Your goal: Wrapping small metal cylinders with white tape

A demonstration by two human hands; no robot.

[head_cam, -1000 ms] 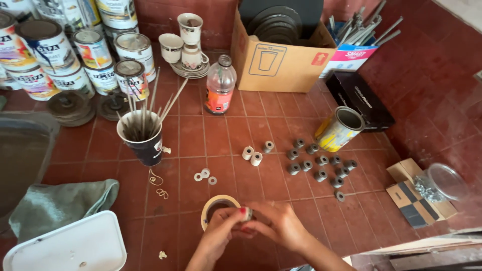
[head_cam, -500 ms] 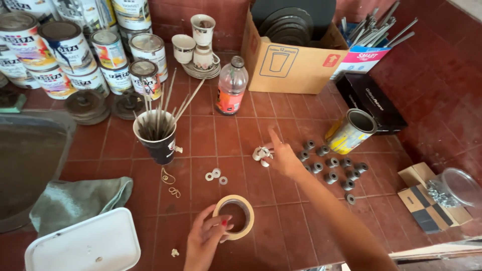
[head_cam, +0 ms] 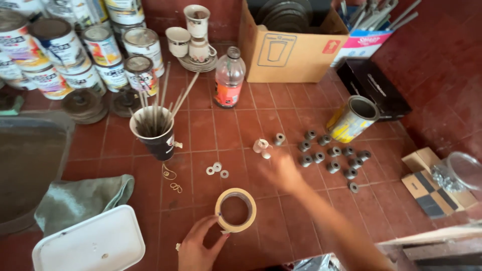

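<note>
My left hand grips the tape roll, which lies flat on the tiled floor below the washers. My right hand is motion-blurred just beside the white spools; I cannot tell its grip state.

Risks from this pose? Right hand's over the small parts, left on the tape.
1. The right hand, blurred, is close to the small white spool-like pieces and could knock them rolling.
2. The left hand pinches only the edge of the beige masking tape roll, so it may slip.
</note>
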